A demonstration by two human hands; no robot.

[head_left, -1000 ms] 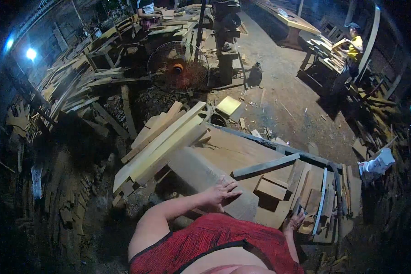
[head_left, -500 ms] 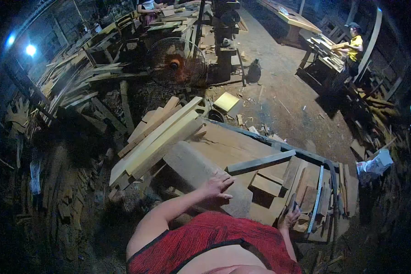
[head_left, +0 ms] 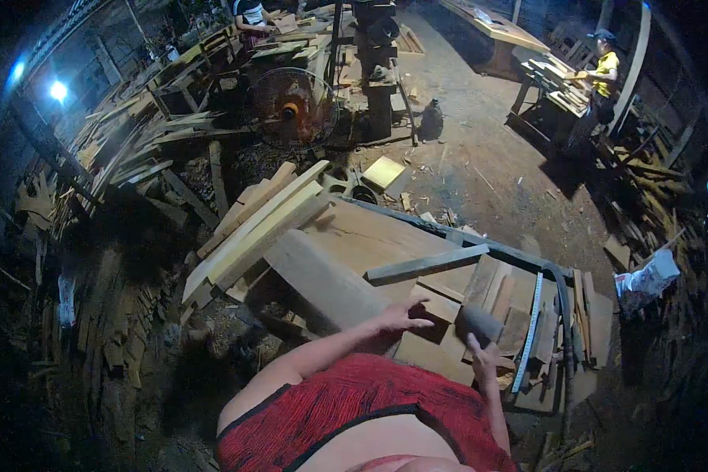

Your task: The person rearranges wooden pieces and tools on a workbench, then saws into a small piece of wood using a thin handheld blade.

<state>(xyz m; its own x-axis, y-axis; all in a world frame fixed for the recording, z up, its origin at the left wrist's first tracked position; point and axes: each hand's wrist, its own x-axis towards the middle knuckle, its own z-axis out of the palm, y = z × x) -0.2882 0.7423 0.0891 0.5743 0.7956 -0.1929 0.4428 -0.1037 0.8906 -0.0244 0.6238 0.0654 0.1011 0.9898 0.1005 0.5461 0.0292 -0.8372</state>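
My right hand grips a dark grey flat piece with rounded corners, perhaps sandpaper; its kind is unclear. It is held over the pieces of wood at the right of the workbench. My left hand is empty, thumb and fingers apart, beside a small wooden block. A wide, thick plank slants across the bench to the left of that hand. Beyond the block, a narrow wooden batten lies on the bench top.
A pale measuring strip and wood offcuts lie at the bench's right. Long boards are stacked at its left. A fan stands beyond. One person is at a far-right table, another at the far left.
My left hand has moved right, off the wide plank to beside the block. My right hand has lifted leftward with the dark piece, whose flat face now shows.
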